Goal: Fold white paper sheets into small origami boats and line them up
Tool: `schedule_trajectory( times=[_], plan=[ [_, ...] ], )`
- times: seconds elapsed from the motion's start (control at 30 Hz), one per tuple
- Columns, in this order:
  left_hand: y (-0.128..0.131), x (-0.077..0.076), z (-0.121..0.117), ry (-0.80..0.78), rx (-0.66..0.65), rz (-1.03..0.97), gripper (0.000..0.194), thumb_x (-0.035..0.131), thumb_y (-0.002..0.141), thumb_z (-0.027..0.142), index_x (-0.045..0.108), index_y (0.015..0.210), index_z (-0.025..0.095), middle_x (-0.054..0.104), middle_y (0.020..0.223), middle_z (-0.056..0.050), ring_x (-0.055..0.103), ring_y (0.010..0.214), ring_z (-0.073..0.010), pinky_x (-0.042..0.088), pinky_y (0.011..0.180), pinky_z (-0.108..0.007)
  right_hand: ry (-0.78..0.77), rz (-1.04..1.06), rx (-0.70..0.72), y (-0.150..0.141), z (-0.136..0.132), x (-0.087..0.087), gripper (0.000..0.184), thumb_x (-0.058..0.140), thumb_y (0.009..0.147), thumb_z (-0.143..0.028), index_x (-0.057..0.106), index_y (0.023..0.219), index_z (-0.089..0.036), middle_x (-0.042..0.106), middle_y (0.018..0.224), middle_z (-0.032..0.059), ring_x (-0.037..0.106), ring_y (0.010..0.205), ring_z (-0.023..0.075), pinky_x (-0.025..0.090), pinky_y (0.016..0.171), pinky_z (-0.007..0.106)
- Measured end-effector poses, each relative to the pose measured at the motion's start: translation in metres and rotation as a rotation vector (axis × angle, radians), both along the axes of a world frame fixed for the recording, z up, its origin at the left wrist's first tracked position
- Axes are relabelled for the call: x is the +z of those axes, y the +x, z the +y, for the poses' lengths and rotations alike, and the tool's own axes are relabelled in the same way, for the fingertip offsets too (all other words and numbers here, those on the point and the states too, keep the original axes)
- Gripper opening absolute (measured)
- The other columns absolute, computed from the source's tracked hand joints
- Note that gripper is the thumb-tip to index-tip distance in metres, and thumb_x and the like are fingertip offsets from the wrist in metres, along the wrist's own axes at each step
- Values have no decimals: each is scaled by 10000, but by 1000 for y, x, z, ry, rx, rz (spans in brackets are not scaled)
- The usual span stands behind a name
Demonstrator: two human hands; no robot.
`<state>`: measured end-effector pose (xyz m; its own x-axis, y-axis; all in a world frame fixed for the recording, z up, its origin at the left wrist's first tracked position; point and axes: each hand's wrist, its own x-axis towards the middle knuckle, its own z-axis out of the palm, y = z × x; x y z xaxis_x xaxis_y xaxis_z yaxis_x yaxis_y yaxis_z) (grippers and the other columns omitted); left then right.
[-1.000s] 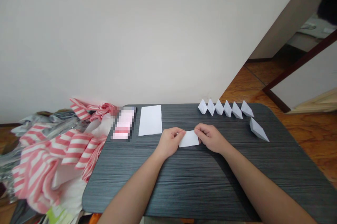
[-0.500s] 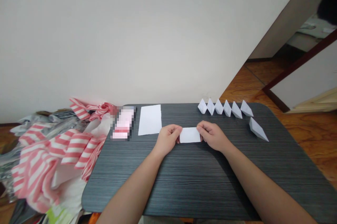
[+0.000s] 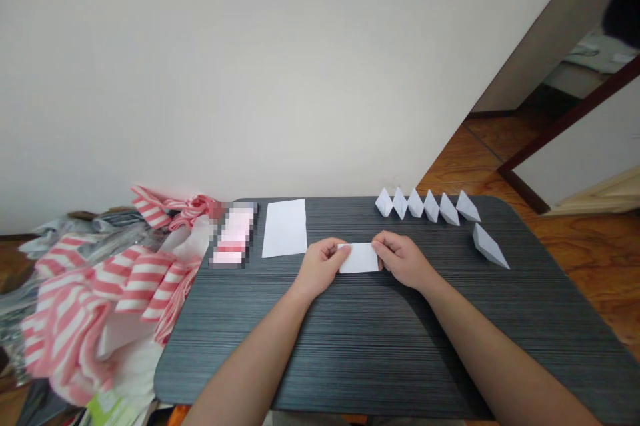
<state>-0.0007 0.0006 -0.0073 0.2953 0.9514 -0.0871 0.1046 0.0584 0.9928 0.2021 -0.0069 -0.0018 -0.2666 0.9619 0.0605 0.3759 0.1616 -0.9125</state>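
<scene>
A small folded white paper [image 3: 359, 258] is held just above the dark striped table [image 3: 380, 339], near its middle. My left hand [image 3: 323, 267] pinches its left end, fingers closed on it. On the other end my right hand [image 3: 403, 259] has its fingers closed. A flat white sheet of paper [image 3: 285, 229] lies to the left of my hands. Several folded white paper boats [image 3: 430, 206] stand in a row at the back right, with one more folded boat [image 3: 489, 246] set apart below the row's right end.
A pile of red-and-white striped bags [image 3: 100, 299] lies off the table's left edge. A blurred pink object [image 3: 233, 236] sits at the table's back left. The white wall runs behind; wooden floor [image 3: 575, 259] and a doorway lie to the right.
The folded paper was tilted, then held level and slightly higher; now my left thumb has slid further over its left end. Both hands stay in about the same place.
</scene>
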Motion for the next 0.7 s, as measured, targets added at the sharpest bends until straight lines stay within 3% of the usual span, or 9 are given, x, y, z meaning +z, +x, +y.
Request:
schedule_trajectory(
  times=[0.13, 0.4, 0.7],
  plan=[
    [-1, -2, 0, 22, 8, 55, 291, 530, 801, 396, 638, 768, 128, 544, 596, 3, 456, 535, -95, 332, 489, -199, -48, -4, 10, -1, -1, -1, 237, 422, 907, -302, 525, 727, -188, 575, 539, -27, 524, 487, 107, 399, 522, 222],
    [-1, -5, 3, -30, 65, -17, 305, 502, 819, 415, 617, 792, 134, 547, 521, 5, 464, 469, -103, 344, 450, -203, -134, -50, 98, -3, -2, 6, 287, 432, 893, -303, 520, 649, -178, 582, 529, -18, 557, 467, 106, 428, 531, 227],
    [2, -3, 3, -68, 36, -65, 298, 514, 815, 420, 571, 898, 140, 542, 533, 20, 494, 443, -97, 376, 428, -191, -118, -35, 41, -2, -2, 0, 285, 413, 903, -333, 501, 675, -185, 570, 533, -22, 540, 455, 104, 415, 497, 219]
  ],
)
